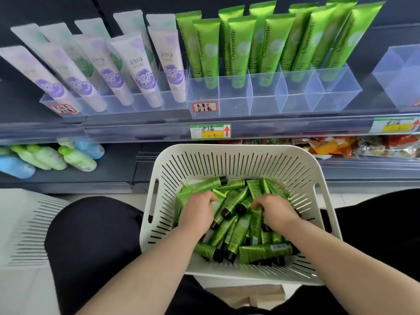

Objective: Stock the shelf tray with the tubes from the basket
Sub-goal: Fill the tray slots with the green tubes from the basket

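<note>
left hand (200,211), right hand (276,211), curled round tubes (264,251) in basket (227,151)

**Green tubes: a heap in the basket, a row in the tray**

Your white slotted basket (238,160) sits low in front of you, below the shelf edge, its long side facing the shelf. Inside it lie the loose tubes (236,235): glossy green, black-capped, heaped flat and crossing one another at every angle, some caps toward you, some away.

Above it, your clear shelf tray (268,103) rests on the shelf, split by transparent dividers into cells. The standing tubes (209,48), the same green and printed "Chamomile", are set cap down with the flat crimped end up, leaning back, packed side by side. The cells nearest you are bare.
</note>
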A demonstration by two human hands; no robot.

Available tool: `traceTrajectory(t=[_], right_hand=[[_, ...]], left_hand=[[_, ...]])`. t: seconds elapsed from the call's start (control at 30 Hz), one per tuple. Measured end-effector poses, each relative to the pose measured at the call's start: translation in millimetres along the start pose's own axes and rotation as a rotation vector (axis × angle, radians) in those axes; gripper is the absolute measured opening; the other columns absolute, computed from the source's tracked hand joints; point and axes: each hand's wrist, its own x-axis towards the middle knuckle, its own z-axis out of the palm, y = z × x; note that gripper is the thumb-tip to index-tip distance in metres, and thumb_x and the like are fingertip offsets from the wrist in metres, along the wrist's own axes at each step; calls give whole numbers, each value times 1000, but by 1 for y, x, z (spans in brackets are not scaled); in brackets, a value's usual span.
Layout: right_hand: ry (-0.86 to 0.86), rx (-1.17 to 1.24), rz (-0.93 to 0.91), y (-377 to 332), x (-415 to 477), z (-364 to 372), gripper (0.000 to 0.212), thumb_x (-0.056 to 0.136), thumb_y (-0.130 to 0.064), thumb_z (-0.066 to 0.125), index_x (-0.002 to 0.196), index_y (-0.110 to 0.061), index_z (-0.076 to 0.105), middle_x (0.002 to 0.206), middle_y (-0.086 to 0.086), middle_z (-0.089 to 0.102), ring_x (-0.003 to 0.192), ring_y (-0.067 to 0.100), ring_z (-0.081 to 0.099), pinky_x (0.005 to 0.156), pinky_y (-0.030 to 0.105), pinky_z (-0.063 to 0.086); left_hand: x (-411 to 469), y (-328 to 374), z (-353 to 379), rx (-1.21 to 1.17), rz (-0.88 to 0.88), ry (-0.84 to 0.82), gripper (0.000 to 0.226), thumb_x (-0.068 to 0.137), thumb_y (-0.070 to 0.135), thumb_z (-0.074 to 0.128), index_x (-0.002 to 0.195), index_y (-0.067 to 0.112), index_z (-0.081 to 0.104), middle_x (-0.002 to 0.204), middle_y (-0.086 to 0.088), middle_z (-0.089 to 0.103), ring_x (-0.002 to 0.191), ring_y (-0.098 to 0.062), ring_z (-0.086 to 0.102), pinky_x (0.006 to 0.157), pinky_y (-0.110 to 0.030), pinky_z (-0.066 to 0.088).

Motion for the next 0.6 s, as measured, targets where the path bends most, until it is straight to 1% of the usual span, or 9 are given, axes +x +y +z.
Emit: traceTrajectory(t=[0.13, 0.2, 0.27, 0.3, 0.33, 0.4, 0.43, 0.5, 0.6], right_hand=[[7, -4, -51, -3, 0, -4, 49, 82, 10, 57, 106, -31, 65, 115, -3, 58, 98, 16, 59, 79, 31, 55], [26, -69, -106, -2, -3, -9, 34, 83, -3, 65, 102, -31, 66, 114, -6, 51, 107, 15, 51, 88, 32, 50], [-13, -65, -151, -3, -7, -15, 20, 87, -16, 65, 102, -29, 64, 118, -7, 48, 111, 13, 47, 95, 32, 46], [-49, -27, -162, -3, -10, -18, 14, 89, -18, 64, 100, -27, 63, 116, -6, 50, 103, 11, 50, 89, 28, 47], [-89, 17, -170, -4, -13, -21, 9, 90, -19, 62, 97, -25, 61, 109, -6, 55, 90, 8, 54, 77, 23, 48], [-118, 89, -180, -8, -19, -25, 8, 93, -19, 59, 94, -27, 57, 88, -8, 60, 68, 8, 57, 57, 19, 43], [-91, 105, -188, -10, -22, -26, 8, 93, -20, 58, 96, -27, 58, 86, -9, 61, 68, 10, 58, 58, 20, 43], [30, 113, -226, -15, -26, -29, 12, 93, -22, 57, 103, -25, 63, 94, -9, 65, 77, 9, 58, 67, 21, 45], [229, 160, -278, -19, -29, -36, 19, 94, -24, 56, 109, -23, 67, 104, -10, 67, 88, 8, 60, 73, 21, 47]], left_hand=[[1, -3, -2, -23, -44, 40, 24, 97, 12, 53, 116, 19, 64, 118, 4, 65, 93, -12, 65, 82, -26, 54], [3, -4, -4, -10, -75, 69, 26, 96, 9, 52, 118, 18, 63, 117, 3, 65, 95, -11, 63, 82, -25, 53], [4, -6, -7, -2, -135, 114, 32, 94, 2, 51, 122, 16, 61, 119, 0, 65, 100, -14, 62, 84, -27, 52], [4, -9, -9, 0, -167, 133, 36, 93, 0, 51, 125, 14, 60, 121, -1, 64, 103, -16, 61, 86, -29, 52], [4, -11, -10, 4, -199, 143, 38, 92, -2, 51, 127, 13, 58, 122, -2, 63, 105, -18, 61, 87, -30, 51], [3, -16, -11, 27, -262, 120, 36, 92, -1, 51, 126, 11, 56, 117, -3, 63, 97, -19, 60, 80, -31, 52], [3, -17, -11, 45, -292, 102, 33, 93, 0, 51, 124, 10, 56, 110, -4, 63, 89, -18, 58, 74, -31, 50], [3, -17, -10, 75, -334, 77, 26, 94, 2, 51, 118, 9, 56, 98, -3, 62, 80, -17, 54, 67, -31, 47], [5, -15, -6, 107, -351, 56, 16, 92, 4, 56, 108, 7, 58, 95, -4, 62, 84, -19, 57, 68, -31, 50]])
